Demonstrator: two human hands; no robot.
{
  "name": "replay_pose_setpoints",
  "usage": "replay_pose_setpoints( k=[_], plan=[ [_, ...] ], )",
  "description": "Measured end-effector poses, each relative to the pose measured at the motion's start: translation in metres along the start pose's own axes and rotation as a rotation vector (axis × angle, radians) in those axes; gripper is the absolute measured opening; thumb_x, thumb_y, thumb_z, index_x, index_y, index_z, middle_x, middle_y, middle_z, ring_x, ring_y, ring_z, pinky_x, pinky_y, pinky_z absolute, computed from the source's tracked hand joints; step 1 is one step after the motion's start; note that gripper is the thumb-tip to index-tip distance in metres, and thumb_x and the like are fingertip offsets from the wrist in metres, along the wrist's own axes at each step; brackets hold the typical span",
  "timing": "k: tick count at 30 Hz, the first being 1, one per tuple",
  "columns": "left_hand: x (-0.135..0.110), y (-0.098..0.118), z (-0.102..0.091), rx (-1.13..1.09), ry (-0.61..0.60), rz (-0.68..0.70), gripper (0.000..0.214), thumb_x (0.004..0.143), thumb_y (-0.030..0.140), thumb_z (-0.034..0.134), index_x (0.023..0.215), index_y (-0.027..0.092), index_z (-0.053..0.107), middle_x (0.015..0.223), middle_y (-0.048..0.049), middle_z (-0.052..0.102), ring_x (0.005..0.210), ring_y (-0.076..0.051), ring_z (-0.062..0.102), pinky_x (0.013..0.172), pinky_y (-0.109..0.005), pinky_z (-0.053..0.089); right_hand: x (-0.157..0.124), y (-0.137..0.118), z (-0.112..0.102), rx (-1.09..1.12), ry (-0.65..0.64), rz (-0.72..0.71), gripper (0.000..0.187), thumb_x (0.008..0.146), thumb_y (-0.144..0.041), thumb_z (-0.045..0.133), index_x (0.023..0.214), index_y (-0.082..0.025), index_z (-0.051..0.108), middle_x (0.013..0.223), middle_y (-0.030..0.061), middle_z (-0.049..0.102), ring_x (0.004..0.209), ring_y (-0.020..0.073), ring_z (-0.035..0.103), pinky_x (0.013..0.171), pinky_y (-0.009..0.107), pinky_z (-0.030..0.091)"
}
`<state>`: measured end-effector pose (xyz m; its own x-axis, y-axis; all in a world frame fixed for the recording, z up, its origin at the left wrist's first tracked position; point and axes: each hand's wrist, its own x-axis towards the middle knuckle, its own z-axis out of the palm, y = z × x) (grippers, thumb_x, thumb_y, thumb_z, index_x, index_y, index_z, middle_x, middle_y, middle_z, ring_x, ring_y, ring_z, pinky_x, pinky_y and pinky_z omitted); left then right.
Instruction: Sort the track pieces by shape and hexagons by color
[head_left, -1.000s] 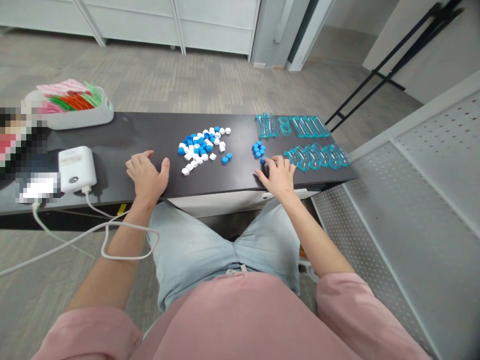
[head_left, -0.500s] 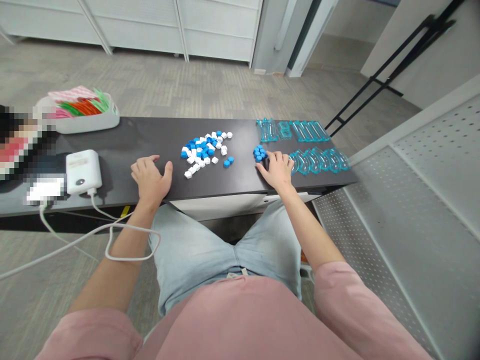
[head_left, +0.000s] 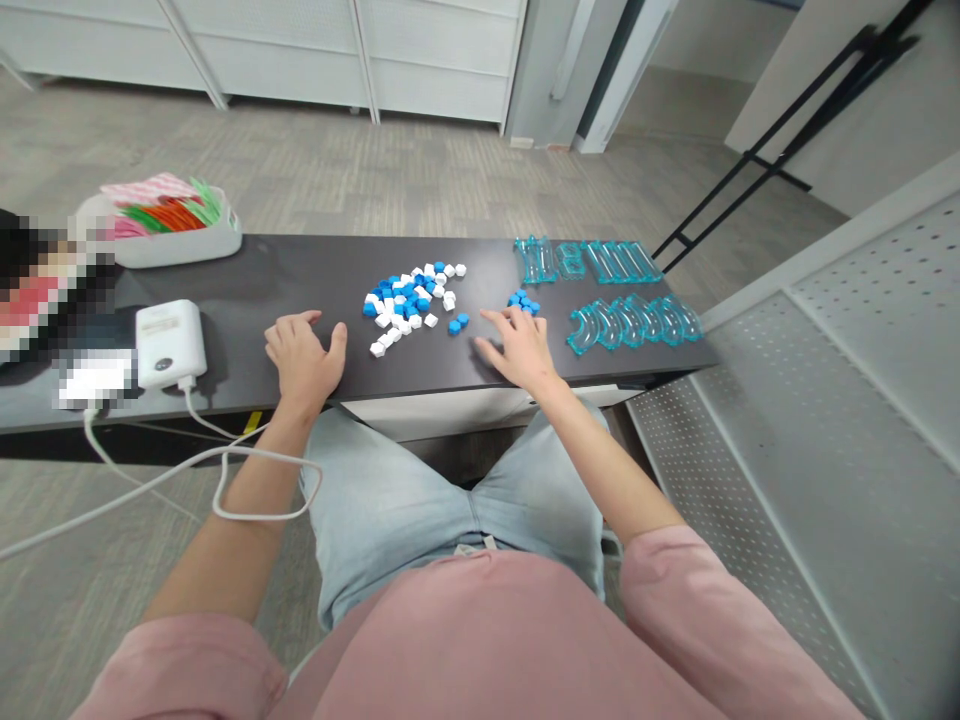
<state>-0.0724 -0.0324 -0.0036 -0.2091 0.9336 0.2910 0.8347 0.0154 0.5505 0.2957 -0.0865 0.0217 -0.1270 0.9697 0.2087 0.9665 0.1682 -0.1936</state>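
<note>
My right hand (head_left: 520, 347) hovers or rests over the dark table, fingers spread and pointing left, with nothing visible in it. Just beyond its knuckles sits a small cluster of blue faceted pieces (head_left: 524, 302), partly hidden by the hand. Left of its fingertips lie a few loose blue pieces (head_left: 458, 324), beside a mixed pile of blue and white faceted pieces (head_left: 405, 300). Flat on the table left of that pile is my left hand (head_left: 306, 352), open, thumb apart, holding nothing.
Clear teal curved pieces (head_left: 634, 322) and straight teal pieces (head_left: 621, 262) lie in rows at the table's right end. At left stand a white power bank (head_left: 170, 343) with a cable (head_left: 262, 518) over my left forearm, and a white basket (head_left: 180, 248) of colourful sticks.
My right hand has moved left, away from the curved teal pieces, toward the loose blue pieces. More of the teal row now shows. My left hand stays in place.
</note>
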Motion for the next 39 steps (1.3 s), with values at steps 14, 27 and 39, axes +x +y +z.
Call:
replay_pose_setpoints(
  k=[14, 27, 39],
  plan=[
    [0.001, -0.003, 0.003, 0.005, 0.007, 0.02, 0.042, 0.106, 0.039, 0.067, 0.142, 0.017, 0.068, 0.159, -0.0317, 0.065, 0.157, -0.054, 0.052, 0.136, -0.075, 0.04, 0.021, 0.054, 0.022, 0.051, 0.148, 0.245, 0.077, 0.109, -0.05, 0.079, 0.174, -0.013, 0.061, 0.172, 0.0307, 0.055, 0.154, 0.0498, 0.055, 0.131, 0.066, 0.048],
    [0.001, -0.002, 0.002, 0.023, 0.003, 0.006, 0.046, 0.106, 0.042, 0.067, 0.145, 0.017, 0.069, 0.16, -0.0295, 0.065, 0.157, -0.053, 0.051, 0.137, -0.072, 0.041, 0.024, 0.063, 0.03, 0.115, 0.156, 0.237, 0.07, 0.108, -0.043, 0.069, 0.172, -0.015, 0.062, 0.168, 0.0275, 0.065, 0.149, 0.0464, 0.056, 0.131, 0.066, 0.048],
    [0.001, -0.003, 0.001, 0.026, -0.003, 0.002, 0.044, 0.105, 0.041, 0.066, 0.143, 0.018, 0.069, 0.157, -0.0282, 0.066, 0.156, -0.052, 0.052, 0.137, -0.071, 0.042, 0.038, 0.063, 0.024, 0.06, 0.102, 0.233, 0.063, 0.114, -0.045, 0.067, 0.172, -0.02, 0.068, 0.18, 0.0225, 0.06, 0.16, 0.0463, 0.05, 0.131, 0.065, 0.049]
  ],
)
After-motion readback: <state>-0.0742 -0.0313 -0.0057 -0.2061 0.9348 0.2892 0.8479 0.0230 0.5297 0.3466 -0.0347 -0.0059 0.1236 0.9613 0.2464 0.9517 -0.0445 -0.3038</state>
